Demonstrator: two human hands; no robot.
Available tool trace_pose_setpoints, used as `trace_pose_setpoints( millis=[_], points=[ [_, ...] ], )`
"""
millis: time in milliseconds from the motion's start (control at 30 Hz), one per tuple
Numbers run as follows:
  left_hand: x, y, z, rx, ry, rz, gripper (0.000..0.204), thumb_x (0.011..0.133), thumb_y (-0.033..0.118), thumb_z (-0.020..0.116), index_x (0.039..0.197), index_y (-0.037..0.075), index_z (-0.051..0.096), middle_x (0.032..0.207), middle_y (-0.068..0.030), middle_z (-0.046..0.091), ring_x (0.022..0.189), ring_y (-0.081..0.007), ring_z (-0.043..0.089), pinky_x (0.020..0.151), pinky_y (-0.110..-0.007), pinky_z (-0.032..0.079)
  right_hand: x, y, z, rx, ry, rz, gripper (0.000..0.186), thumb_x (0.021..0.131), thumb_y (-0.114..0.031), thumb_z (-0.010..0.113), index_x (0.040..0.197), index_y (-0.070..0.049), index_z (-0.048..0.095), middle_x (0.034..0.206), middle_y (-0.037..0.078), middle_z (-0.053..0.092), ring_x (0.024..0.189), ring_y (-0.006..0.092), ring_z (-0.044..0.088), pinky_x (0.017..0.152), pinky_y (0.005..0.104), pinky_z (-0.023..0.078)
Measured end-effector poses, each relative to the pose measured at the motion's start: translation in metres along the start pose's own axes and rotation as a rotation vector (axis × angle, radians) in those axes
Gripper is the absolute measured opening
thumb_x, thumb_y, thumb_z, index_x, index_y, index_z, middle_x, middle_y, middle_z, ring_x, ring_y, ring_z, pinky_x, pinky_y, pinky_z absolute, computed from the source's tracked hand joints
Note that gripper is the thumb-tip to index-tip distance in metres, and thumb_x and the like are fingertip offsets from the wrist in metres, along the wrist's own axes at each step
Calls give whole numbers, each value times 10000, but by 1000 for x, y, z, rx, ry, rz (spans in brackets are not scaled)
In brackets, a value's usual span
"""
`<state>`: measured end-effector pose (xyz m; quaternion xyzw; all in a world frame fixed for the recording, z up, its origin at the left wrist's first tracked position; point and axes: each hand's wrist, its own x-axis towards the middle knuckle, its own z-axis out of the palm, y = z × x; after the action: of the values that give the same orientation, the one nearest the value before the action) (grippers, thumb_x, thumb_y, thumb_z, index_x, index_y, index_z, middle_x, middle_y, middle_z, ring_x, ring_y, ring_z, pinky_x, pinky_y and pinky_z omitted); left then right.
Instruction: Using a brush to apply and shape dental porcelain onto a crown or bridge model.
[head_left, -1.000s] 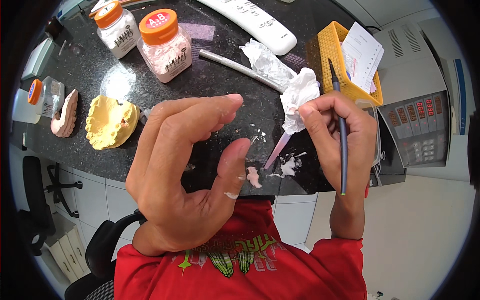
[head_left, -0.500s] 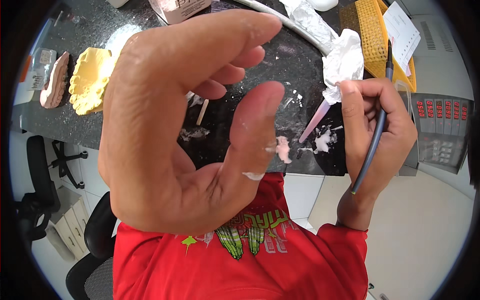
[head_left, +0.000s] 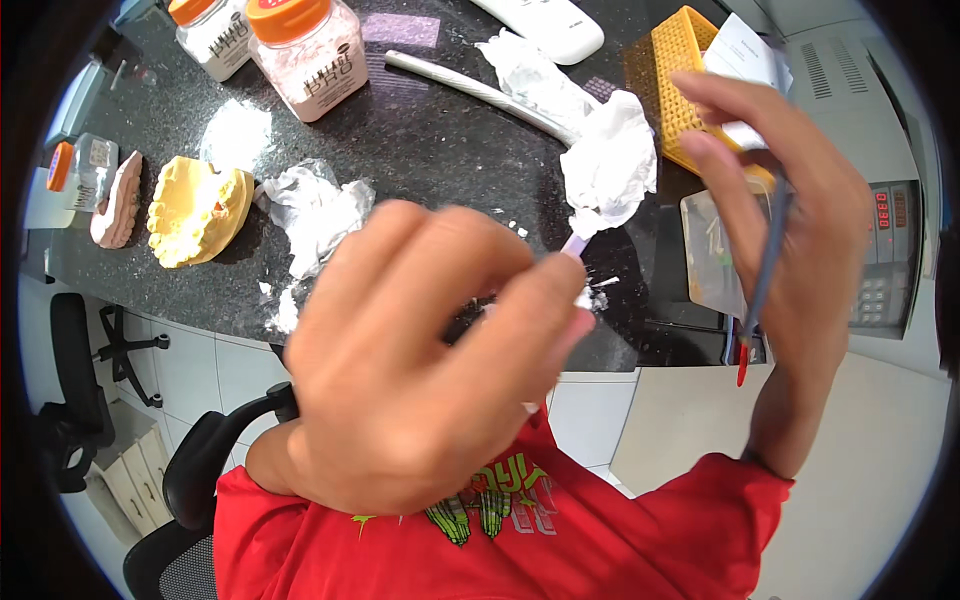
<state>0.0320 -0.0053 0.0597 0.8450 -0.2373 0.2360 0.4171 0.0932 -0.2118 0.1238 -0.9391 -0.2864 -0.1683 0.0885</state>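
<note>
In the middle, my left hand [head_left: 430, 360] is closed, thumb and fingers drawn together and blurred by motion. Whatever it pinches, if anything, is hidden. A lilac tapered stick [head_left: 576, 243] shows just beyond its fingers, one end against a crumpled white tissue [head_left: 610, 160]. My right hand [head_left: 800, 190] is raised at the right, thumb and forefinger apart. A slim dark-blue tool [head_left: 768, 265], brush-like, is held in that hand and slants down past the wrist; its upper end is hidden. White crumbs [head_left: 598, 295] lie by the left fingertips.
A yellow dental cast [head_left: 200, 212] and a pink one [head_left: 118, 205] stand left, beside crumpled tissue [head_left: 315, 215]. Orange-lidded jars [head_left: 310, 65] stand at the back. A grey tube [head_left: 480, 92], yellow basket [head_left: 680, 100], clear box [head_left: 712, 250] and a device with red digits [head_left: 885, 250] occupy the right.
My left hand has gone from an open curve to closed fingers and sits lower. My right hand has let go of the tissue, moved right and parted thumb from forefinger. The view has shifted.
</note>
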Motion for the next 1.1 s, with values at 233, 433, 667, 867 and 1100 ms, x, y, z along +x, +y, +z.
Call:
trace_pose_setpoints(
  millis=[233, 433, 667, 867, 1100],
  points=[
    [4, 9, 10, 71, -77, 32, 335, 647, 113, 775, 963, 25, 707, 727, -79, 558, 617, -220, 512, 549, -319, 394, 21, 7, 13, 75, -188, -138, 296, 808, -68, 690, 1103, -84, 672, 831, 101, 645, 682, 186, 576, 657, 280, 474],
    [-1, -13, -12, 123, 89, -27, 233, 759, 91, 746, 970, 1, 706, 715, -55, 593, 591, -104, 520, 498, -249, 377, 21, 8, 19, 253, -210, 16, 230, 821, -42, 668, 1051, -56, 673, 779, 14, 610, 690, 80, 538, 623, 218, 427],
    [-3, -18, -29, 227, 244, -61, 194, 862, 149, 695, 974, -9, 696, 803, -35, 626, 729, -90, 542, 703, -218, 392, 21, -4, 18, 414, -241, 302, 186, 864, -113, 650, 1033, -36, 663, 802, -32, 597, 676, 20, 503, 597, 175, 406],
    [-9, -20, -31, 198, 313, -71, 186, 862, 137, 701, 988, 1, 694, 903, -69, 680, 803, -83, 591, 733, -222, 428, 12, 9, 12, 415, -354, 352, 215, 854, -133, 654, 1045, -36, 658, 792, -29, 579, 617, 11, 495, 537, 154, 408],
    [0, -11, -17, 110, 184, -57, 170, 811, 36, 695, 977, 3, 695, 799, -22, 592, 673, -84, 514, 599, -223, 392, -8, -11, -10, 479, -321, 525, 203, 858, -118, 665, 1034, -21, 643, 722, -27, 547, 556, 10, 468, 487, 145, 378]
  ],
)
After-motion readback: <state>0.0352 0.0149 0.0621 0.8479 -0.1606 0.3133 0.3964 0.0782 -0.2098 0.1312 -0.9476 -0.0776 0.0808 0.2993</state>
